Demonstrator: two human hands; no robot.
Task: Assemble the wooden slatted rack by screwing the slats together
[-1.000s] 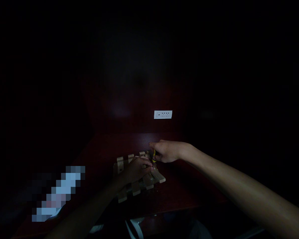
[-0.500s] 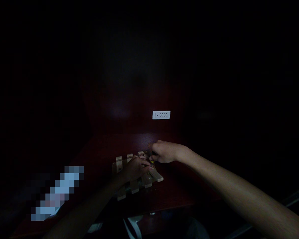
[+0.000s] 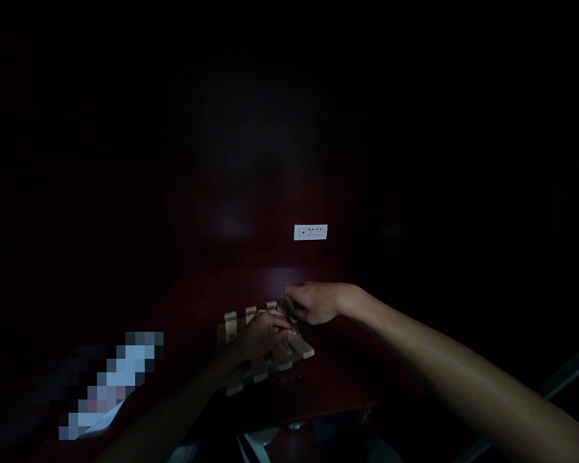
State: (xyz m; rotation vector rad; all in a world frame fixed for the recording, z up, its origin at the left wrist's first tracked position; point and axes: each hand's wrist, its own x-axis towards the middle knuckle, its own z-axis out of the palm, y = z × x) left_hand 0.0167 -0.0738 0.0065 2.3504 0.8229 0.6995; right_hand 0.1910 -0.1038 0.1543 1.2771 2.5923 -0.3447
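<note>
A wooden piece with several pale slats (image 3: 230,325) lies on the dark red table (image 3: 318,389). My left hand (image 3: 263,333) rests over its middle, fingers together and pressed down near the right-hand slats. My right hand (image 3: 313,303) is closed around a small tool (image 3: 294,315) with a bit of yellow on it, at the upper right of the wooden piece. The tool's tip is close to my left fingertips. It is too dark to make out what the tip touches.
A white socket plate (image 3: 311,232) is on the dark wall behind the table. At the left of the table lies a pale, blurred-out object (image 3: 125,376). Below the table's front edge, some pale items show dimly.
The whole view has shifted slightly, so the socket and table sit lower. My right hand has turned a little around the tool. My left hand stays on the wooden piece.
</note>
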